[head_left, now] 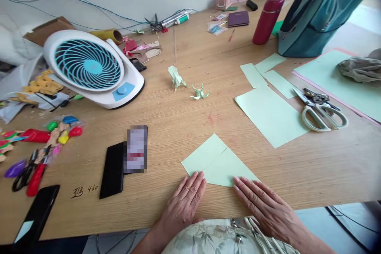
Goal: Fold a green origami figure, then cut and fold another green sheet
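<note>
A sheet of pale green paper [218,158] lies on the table just in front of me, one corner pointing away and its near edge toward me. A short crease line shows near its upper right. My left hand [186,198] rests flat on the paper's near left edge, fingers stretched out. At the near right edge my right hand [264,206] lies flat too, its fingertips on the paper. Farther off stand two small folded pale green paper figures, a taller one [176,78] and a smaller one [199,92].
Right of the sheet lie a larger green sheet [272,115], paper strips [279,83] and white-handled scissors [318,117]. A red bottle [268,20] and teal bag [309,20] stand behind. At left are a white fan [92,67], phones [111,170] and balloons [70,120].
</note>
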Demonstrator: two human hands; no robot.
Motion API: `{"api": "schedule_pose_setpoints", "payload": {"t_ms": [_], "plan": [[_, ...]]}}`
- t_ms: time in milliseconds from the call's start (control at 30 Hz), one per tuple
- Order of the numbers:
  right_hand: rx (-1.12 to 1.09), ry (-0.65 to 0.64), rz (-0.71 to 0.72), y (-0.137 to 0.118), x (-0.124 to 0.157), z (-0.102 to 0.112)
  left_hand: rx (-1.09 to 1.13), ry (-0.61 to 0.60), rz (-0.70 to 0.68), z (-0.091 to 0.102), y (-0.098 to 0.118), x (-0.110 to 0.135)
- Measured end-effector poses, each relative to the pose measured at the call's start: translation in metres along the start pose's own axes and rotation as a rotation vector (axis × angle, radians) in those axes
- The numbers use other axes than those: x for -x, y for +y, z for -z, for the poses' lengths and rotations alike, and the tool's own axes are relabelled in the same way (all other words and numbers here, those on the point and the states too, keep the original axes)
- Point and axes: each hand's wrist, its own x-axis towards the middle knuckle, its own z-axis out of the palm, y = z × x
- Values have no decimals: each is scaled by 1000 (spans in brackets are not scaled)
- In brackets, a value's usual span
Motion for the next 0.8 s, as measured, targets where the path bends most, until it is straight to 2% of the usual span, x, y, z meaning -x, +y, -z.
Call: {"api": "schedule_pose_setpoints", "payload": {"t_ms": [100, 200, 267, 433, 500, 600, 733, 767, 800], "plan": [[-57, 102, -63, -6, 4, -1, 37, 94, 50, -1, 8, 7], [-137, 209, -170, -12, 11, -4, 62, 276, 71, -5, 18, 9], [-152, 213, -191, -13, 18, -5, 75, 370, 77, -7, 23, 7], [-137, 191, -146, -7, 36, -3, 198, 502, 127, -6, 32, -6], [-124, 181, -113, -5, 43, -2, 238, 500, 134, -3, 34, -11], [-124, 155, -70, -2, 49, 1, 262, 430, 138, -1, 36, -16], [-105, 191, -50, 8, 42, 13, 241, 524, 130, -1, 34, -23], [-101, 180, -18, 13, 37, 19, 239, 528, 117, 0, 31, -26], [-111, 120, 85, 18, 31, 25, 239, 512, 101, 2, 28, -29]]}}
